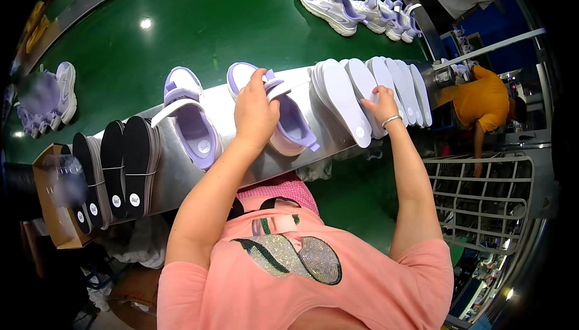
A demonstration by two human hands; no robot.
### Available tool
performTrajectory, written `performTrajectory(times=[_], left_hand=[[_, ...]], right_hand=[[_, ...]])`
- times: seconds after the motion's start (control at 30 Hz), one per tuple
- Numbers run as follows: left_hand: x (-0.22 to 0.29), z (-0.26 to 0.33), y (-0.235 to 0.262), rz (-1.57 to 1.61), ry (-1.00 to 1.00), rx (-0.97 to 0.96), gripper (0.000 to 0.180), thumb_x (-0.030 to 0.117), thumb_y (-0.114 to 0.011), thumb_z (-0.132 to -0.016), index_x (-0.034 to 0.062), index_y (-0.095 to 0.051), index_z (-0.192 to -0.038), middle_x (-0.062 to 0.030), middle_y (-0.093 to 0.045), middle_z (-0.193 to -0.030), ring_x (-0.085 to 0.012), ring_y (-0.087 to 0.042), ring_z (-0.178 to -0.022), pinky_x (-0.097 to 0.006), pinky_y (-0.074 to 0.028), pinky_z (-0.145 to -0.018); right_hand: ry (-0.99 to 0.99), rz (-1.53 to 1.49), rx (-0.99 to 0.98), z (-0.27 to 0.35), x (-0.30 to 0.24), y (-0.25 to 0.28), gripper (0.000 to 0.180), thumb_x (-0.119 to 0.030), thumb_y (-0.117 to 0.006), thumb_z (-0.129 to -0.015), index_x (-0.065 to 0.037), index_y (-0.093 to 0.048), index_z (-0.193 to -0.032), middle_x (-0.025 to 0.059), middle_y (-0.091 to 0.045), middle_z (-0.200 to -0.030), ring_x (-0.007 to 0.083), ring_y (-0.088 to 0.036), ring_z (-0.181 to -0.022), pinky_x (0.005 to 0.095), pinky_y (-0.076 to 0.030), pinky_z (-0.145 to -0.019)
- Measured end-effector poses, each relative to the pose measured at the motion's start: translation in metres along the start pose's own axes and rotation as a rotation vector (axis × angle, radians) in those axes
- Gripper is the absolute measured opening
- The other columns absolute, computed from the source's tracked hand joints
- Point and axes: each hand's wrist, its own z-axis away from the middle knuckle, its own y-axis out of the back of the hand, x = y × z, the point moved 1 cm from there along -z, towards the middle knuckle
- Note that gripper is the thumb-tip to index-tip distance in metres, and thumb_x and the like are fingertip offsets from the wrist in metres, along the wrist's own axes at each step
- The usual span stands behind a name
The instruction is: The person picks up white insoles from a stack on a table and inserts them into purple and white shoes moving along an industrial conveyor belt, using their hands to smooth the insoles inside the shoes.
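Note:
My left hand [256,113] is closed on a white and lilac sneaker [293,126], its fingers at the tongue and strap. A second matching sneaker [196,131] stands to its left, its strap folded open and a lilac insole showing inside. My right hand [383,106], with a bracelet on the wrist, grips at a white insole [359,77] in a row of stacks, fingers bent and thumb apart. Part of that insole is hidden by the hand. The nearest stack of white insoles [339,92] lies just left of this hand.
Black insoles [140,161] in banded bundles lie at the left beside a cardboard box [51,200]. Finished-looking sneakers stand on the green belt [199,22], in a row [332,9] at far right and a cluster [65,92] at left. A wire rack [482,200] and a person in orange [482,98] are at right.

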Motion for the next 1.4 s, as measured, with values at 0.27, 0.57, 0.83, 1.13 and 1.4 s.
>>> performTrajectory(times=[0.27, 0.57, 0.83, 1.13, 1.4], left_hand=[[0.004, 0.009, 0.005, 0.003, 0.095, 0.044, 0.042, 0.015, -0.057, -0.068, -0.0008, -0.047, -0.105, -0.0199, -0.060, -0.082, -0.0363, -0.058, -0.076, -0.042, -0.046, -0.069], [-0.009, -0.005, -0.004, 0.081, 0.135, 0.067, 0.027, 0.028, -0.053, -0.079, 0.0005, -0.055, -0.081, -0.0210, -0.058, -0.065, -0.0387, -0.057, -0.065, -0.046, -0.044, -0.062], [-0.007, 0.011, -0.008, 0.050, 0.098, 0.037, 0.024, 0.017, -0.048, -0.079, 0.0002, -0.047, -0.096, -0.0210, -0.058, -0.065, -0.0376, -0.058, -0.062, -0.046, -0.046, -0.058], [-0.017, 0.018, -0.015, -0.018, -0.013, 0.131, 0.022, 0.009, -0.051, -0.074, -0.0016, -0.042, -0.091, -0.0179, -0.056, -0.065, -0.0340, -0.058, -0.059, -0.043, -0.046, -0.052], [-0.018, 0.020, -0.014, 0.055, 0.081, 0.115, 0.029, 0.010, -0.054, -0.072, -0.0022, -0.040, -0.095, -0.0182, -0.056, -0.064, -0.0349, -0.057, -0.059, -0.043, -0.046, -0.053]], right_hand=[[-0.099, 0.040, -0.166, 0.006, 0.004, -0.001, 0.043, -0.029, -0.065, -0.069, -0.004, -0.048, -0.099, 0.0197, -0.056, -0.095, 0.0346, -0.056, -0.087, 0.0380, -0.044, -0.076], [0.059, 0.017, 0.180, 0.014, 0.005, 0.029, 0.031, -0.031, -0.062, -0.072, -0.001, -0.052, -0.079, 0.0156, -0.059, -0.074, 0.0313, -0.058, -0.071, 0.0374, -0.045, -0.065], [-0.155, -0.831, -0.953, 0.071, -0.141, 0.068, 0.021, -0.020, -0.054, -0.076, -0.001, -0.055, -0.069, 0.0039, -0.052, -0.059, 0.0120, -0.049, -0.043, 0.0257, -0.038, -0.036], [0.877, 0.262, -0.105, 0.076, -0.189, 0.019, 0.015, -0.018, -0.057, -0.065, -0.003, -0.054, -0.068, 0.0135, -0.054, -0.069, 0.0323, -0.054, -0.063, 0.0416, -0.043, -0.058], [0.747, 0.338, -0.342, 0.079, -0.172, 0.055, 0.013, -0.016, -0.057, -0.063, -0.004, -0.054, -0.062, 0.0128, -0.055, -0.065, 0.0294, -0.055, -0.062, 0.0396, -0.044, -0.056]])
